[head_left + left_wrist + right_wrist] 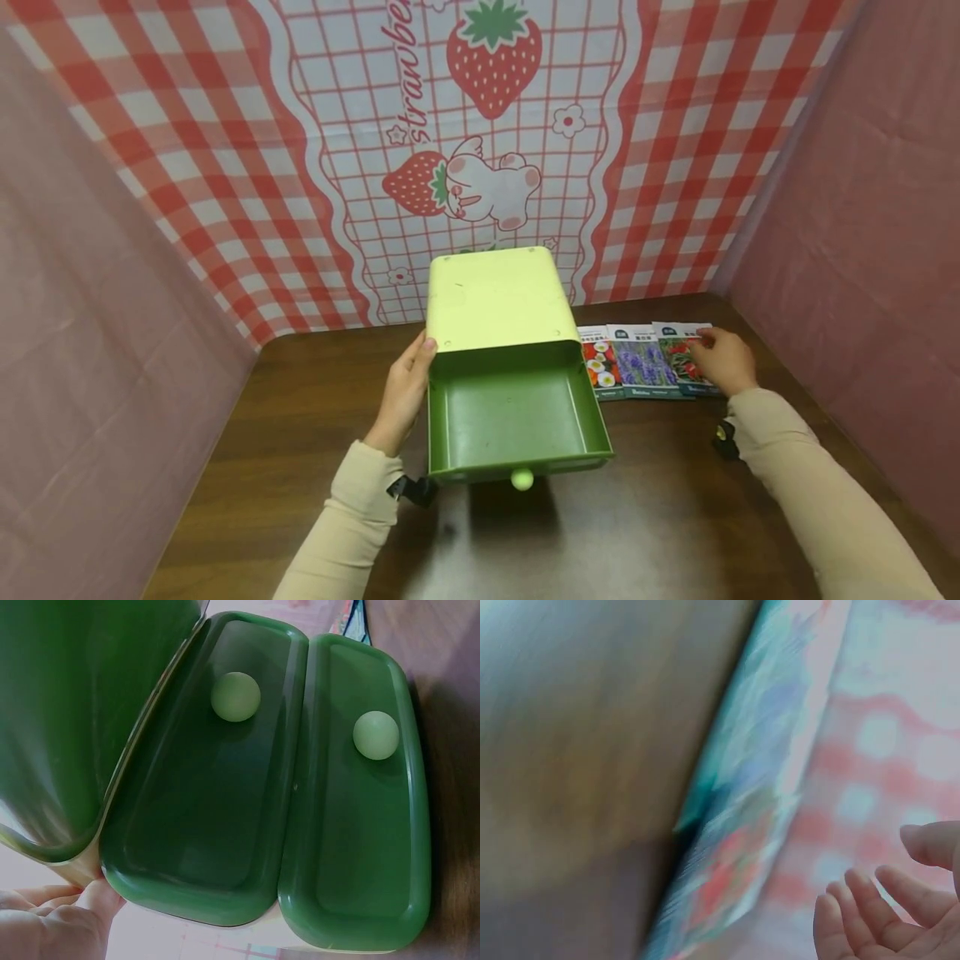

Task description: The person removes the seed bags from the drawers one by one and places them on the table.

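Note:
In the head view a light green small drawer cabinet [498, 300] stands mid-table. Its dark green top drawer [510, 421] is pulled out, with a round knob [522, 479] in front. The left wrist view shows two lower drawers [202, 817] pushed in. My left hand [403, 387] rests against the cabinet's left side, thumb at the front edge. To the right lie several overlapping flower seed packets: one with red and white flowers [600, 367], a lavender one [643, 367] and a red-flowered one [681, 354]. Over the red-flowered packet is my right hand [726, 360], fingers loosely bent, holding nothing.
The dark wooden table [300, 442] reaches a red-checked strawberry cloth [480, 142] at the back. Plain pink cloths [112, 292] hang on both sides. The packets lie close to the cabinet's right side. The right wrist view is blurred.

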Available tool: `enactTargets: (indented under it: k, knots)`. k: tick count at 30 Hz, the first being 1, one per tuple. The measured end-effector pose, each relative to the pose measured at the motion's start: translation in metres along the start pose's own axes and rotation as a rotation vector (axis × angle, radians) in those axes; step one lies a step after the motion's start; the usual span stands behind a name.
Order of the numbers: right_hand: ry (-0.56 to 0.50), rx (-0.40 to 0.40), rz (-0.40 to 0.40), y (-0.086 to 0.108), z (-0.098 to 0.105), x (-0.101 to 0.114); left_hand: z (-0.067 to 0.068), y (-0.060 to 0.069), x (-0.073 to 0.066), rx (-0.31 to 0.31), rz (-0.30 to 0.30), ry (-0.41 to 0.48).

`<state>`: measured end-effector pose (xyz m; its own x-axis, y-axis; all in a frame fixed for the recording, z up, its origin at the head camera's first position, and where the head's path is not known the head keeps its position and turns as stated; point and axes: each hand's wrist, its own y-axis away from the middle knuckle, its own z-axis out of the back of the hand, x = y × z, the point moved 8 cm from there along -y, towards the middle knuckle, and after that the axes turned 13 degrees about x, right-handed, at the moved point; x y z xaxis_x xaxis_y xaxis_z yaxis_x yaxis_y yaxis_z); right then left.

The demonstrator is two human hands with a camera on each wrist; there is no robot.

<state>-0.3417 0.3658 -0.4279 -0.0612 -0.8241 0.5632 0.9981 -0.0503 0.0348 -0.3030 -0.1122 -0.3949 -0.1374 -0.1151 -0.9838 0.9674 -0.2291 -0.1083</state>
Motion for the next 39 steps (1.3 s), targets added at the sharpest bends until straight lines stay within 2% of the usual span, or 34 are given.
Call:
enactTargets:
  k: [5, 10, 16, 21, 26, 31, 34, 39]
  knots:
    - [-0.129, 0.014, 0.144, 0.021, 0.005, 0.06, 0.001, 0.0, 0.0, -0.001, -0.003, 0.003]
    - [-0.217, 0.052, 0.266, 0.057, 0.009, 0.12, 0.001, -0.001, -0.001, 0.008, -0.015, 0.005]
    - [-0.229, 0.088, 0.428, 0.107, 0.007, 0.179, 0.001, -0.001, -0.002, 0.012, -0.011, 0.005]
    - [-0.24, 0.127, 0.581, 0.149, 0.0, 0.216, 0.001, -0.001, -0.001, 0.008, -0.002, -0.001]
    - [-0.256, 0.165, 0.763, 0.184, -0.012, 0.242, 0.0, -0.001, 0.0, 0.012, 0.003, -0.002]
    - [-0.26, 0.229, 0.922, 0.208, -0.031, 0.257, 0.0, -0.001, 0.001, 0.01, 0.007, -0.006]
    - [-0.271, 0.309, 0.947, 0.214, -0.045, 0.259, 0.0, -0.001, 0.001, 0.006, 0.011, -0.006]
    - [-0.268, 0.443, 0.876, 0.215, -0.07, 0.253, 0.0, 0.0, 0.0, 0.001, 0.01, 0.0]
